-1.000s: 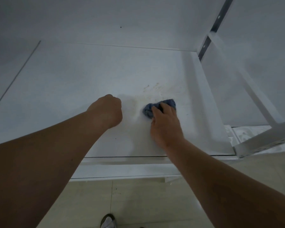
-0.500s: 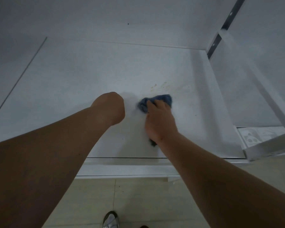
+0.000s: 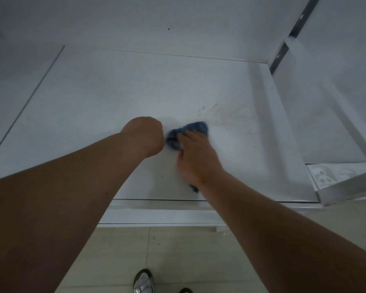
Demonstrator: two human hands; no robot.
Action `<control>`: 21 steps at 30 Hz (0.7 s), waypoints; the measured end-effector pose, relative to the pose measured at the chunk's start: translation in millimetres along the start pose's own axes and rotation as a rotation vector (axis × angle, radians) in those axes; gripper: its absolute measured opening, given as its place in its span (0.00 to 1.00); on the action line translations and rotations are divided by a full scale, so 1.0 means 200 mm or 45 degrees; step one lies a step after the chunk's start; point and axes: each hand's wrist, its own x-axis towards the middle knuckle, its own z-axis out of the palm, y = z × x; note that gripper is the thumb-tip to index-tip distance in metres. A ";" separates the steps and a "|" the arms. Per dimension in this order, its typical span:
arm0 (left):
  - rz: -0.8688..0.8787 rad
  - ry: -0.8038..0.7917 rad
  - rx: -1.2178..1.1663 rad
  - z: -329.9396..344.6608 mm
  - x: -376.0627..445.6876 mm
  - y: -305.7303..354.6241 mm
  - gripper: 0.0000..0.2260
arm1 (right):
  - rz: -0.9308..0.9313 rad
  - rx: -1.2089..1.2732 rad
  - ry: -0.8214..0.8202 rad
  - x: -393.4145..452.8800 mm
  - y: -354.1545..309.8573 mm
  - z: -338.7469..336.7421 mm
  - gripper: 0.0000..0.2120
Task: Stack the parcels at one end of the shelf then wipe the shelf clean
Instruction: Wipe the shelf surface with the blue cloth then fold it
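A white shelf (image 3: 135, 85) fills the head view, and no parcels show on it. My right hand (image 3: 195, 159) presses a bunched blue cloth (image 3: 190, 130) onto the shelf surface, its fingers curled over the front of the cloth. A scrap of the cloth pokes out by my wrist. My left hand (image 3: 145, 135) is a closed fist resting on the shelf just left of the cloth, almost touching it, with nothing seen in it. A faint brownish stain (image 3: 222, 114) lies on the shelf just beyond and right of the cloth.
A white metal upright and brace (image 3: 347, 127) frame the shelf's right end. A lower shelf with a panda-print item (image 3: 325, 176) shows at the right. Beige tiled floor (image 3: 178, 250) and my shoe (image 3: 143, 282) are below the shelf's front edge.
My right hand has slid the blue cloth leftward, closer to my left fist. The left fist has stayed in place on the shelf.
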 end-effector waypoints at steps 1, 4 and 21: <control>0.004 0.003 0.001 -0.01 0.00 0.01 0.14 | -0.135 0.011 -0.018 -0.03 -0.06 0.03 0.23; -0.009 -0.027 -0.022 -0.03 0.00 0.02 0.14 | -0.449 0.084 -0.094 -0.17 -0.17 0.10 0.20; -0.113 0.084 -0.294 0.04 -0.08 0.17 0.13 | -0.258 0.018 -0.053 -0.36 -0.01 0.04 0.21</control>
